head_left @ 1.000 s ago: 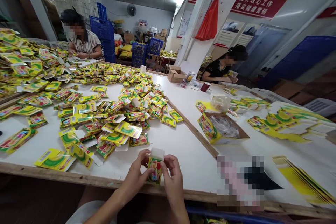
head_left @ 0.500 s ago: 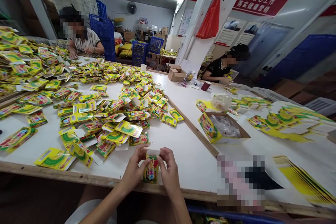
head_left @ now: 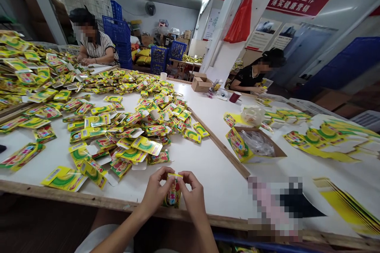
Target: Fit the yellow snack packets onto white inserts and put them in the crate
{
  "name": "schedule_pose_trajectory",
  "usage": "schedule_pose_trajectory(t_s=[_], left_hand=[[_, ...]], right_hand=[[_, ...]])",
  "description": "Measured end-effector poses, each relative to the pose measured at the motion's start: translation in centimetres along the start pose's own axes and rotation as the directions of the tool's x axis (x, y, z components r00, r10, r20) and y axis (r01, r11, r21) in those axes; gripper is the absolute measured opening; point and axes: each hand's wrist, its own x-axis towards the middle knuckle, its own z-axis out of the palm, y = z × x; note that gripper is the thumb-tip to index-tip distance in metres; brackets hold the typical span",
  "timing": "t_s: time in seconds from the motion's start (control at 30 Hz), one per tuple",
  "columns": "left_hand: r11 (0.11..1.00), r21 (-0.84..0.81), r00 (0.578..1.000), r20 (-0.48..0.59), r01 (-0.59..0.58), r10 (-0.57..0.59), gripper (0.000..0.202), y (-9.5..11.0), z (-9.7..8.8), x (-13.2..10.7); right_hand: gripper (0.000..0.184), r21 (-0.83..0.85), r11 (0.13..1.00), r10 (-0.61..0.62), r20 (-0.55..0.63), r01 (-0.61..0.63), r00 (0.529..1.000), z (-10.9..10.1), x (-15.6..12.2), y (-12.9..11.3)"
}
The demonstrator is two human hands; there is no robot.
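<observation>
A small yellow, green and red printed carton (head_left: pixel 172 194) stands near the table's front edge, between my two hands. My left hand (head_left: pixel 158 189) grips its left side, fingers curled behind and thumb at the upper front. On the other side my right hand (head_left: pixel 190 190) holds it the same way, with the thumb near the top edge. Both thumbs and forefingers meet at the carton's top, where a yellow edge shows. Just beyond my hands lies a heap of similar small cartons (head_left: pixel 145 146), some with white flaps sticking out.
A wooden strip (head_left: pixel 219 142) runs across the white table (head_left: pixel 204 174). Right of it stand an open display box (head_left: pixel 255 144) with clear plastic inside and a stack of flat yellow card (head_left: pixel 347 205). Two people sit across the table, one left, one right.
The white flap that stood up at the carton's top is now folded down, and my thumbs have moved up to the top edge. The view has shifted slightly.
</observation>
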Motion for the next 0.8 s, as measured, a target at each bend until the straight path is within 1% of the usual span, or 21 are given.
schedule_pose_trajectory(t_s=[0.1,0.2,0.3,0.43,0.47,0.53,0.57,0.6,0.63,0.67,0.7,0.77,0.8], left_hand=[[0.999,-0.029,1.0,-0.022,0.02,-0.02,0.02,-0.1,0.3,0.3],[0.999,-0.047,1.0,-0.004,0.023,-0.023,0.019,-0.4,0.2,0.3],[0.999,-0.033,0.999,0.04,-0.035,0.036,0.017,-0.8,-0.3,-0.1],[0.992,0.006,0.988,0.091,-0.128,0.127,0.017,-0.9,-0.8,-0.8],[0.99,0.02,0.986,0.099,-0.138,0.135,0.018,-0.9,-0.8,-0.9],[0.987,0.068,0.984,0.109,-0.146,0.138,0.02,-0.8,-0.9,-0.8],[0.983,0.107,0.984,0.112,-0.15,0.138,0.022,-0.8,-1.0,-0.6],[0.975,0.158,0.984,0.111,-0.158,0.142,0.023,-0.9,-1.1,-0.2],[0.96,0.222,0.983,0.109,-0.17,0.149,0.025,-1.0,-1.2,0.3],[0.937,0.298,0.982,0.106,-0.183,0.158,0.028,-1.2,-1.2,1.0],[0.905,0.381,0.981,0.107,-0.191,0.162,0.032,-1.4,-1.3,1.7],[0.816,0.55,0.984,0.124,-0.179,0.132,0.043,-2.0,-1.2,3.2],[0.764,0.624,0.986,0.136,-0.161,0.097,0.05,-2.3,-1.1,3.7]], right_hand=[[0.02,-0.003,1.0,0.009,0.003,-0.009,1.0,0.1,0.4,-0.4],[0.021,0.017,1.0,0.019,0.026,-0.02,0.999,-0.1,0.3,-0.3],[0.02,0.043,0.998,0.031,0.056,-0.034,0.998,-0.4,-0.3,0.2],[0.019,0.105,0.994,0.027,0.1,-0.037,0.995,0.0,-1.0,0.8],[0.019,0.107,0.994,0.024,0.101,-0.035,0.995,0.0,-1.1,0.8],[0.019,0.077,0.997,0.013,0.052,-0.017,0.999,-0.6,-1.4,0.5],[0.021,0.042,0.999,0.007,-0.002,-0.007,1.0,-1.4,-1.7,0.3],[0.024,-0.008,1.0,0.0,-0.072,-0.001,0.997,-2.8,-2.1,0.0],[0.026,-0.07,0.998,-0.002,-0.141,-0.008,0.99,-4.5,-2.6,-0.2],[0.029,-0.143,0.989,0.002,-0.202,-0.032,0.979,-6.7,-3.2,-0.4],[0.032,-0.222,0.973,0.01,-0.239,-0.065,0.971,-9.2,-3.9,-0.6],[0.034,-0.388,0.91,0.066,-0.208,-0.144,0.976,-14.2,-5.5,-0.8],[0.037,-0.454,0.877,0.073,-0.197,-0.157,0.978,-16.3,-6.3,-0.8]])
